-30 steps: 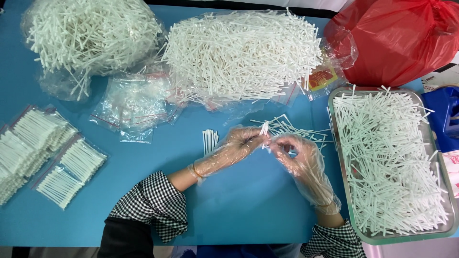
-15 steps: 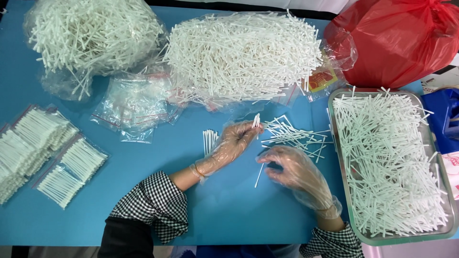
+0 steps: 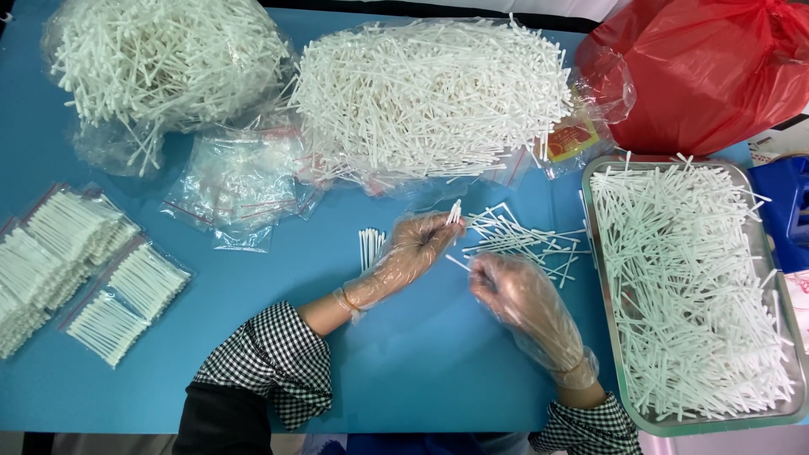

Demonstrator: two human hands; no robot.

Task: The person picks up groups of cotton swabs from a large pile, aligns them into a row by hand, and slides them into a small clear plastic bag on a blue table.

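Blue tabletop [image 3: 253, 354], smooth and matte, carries everything. Left hand [image 3: 413, 253], in a thin clear plastic glove, is closed on a small bunch of white swabs [image 3: 455, 211] — tips poke up past the fingertips, held upright, probably so the ends stay level. Right hand [image 3: 514, 291], gloved the same way, lies palm down with fingers curled narrow; one swab [image 3: 459, 264] juts from under its fingertips, though whether it is truly pinched I cannot tell.

Just beyond both hands, a loose scatter of swabs [image 3: 522, 236] lies flat and crossed on the table, within easy reach. A tidy little row of swabs [image 3: 369, 246] sits just left of the left hand, sticks parallel.

Metal tray [image 3: 779, 278] to the right, shallow and shiny-rimmed, is heaped with tangled swabs. Two big heaps [image 3: 430, 97] rest on crinkled clear bags at the far edge. Empty clear pouches [image 3: 240, 181] lie limp between them. Filled pouches [image 3: 126, 299] — flat, sticks neatly aligned — are stacked far left. Glossy red bag [image 3: 708, 76], bulging, sits at the far right corner.
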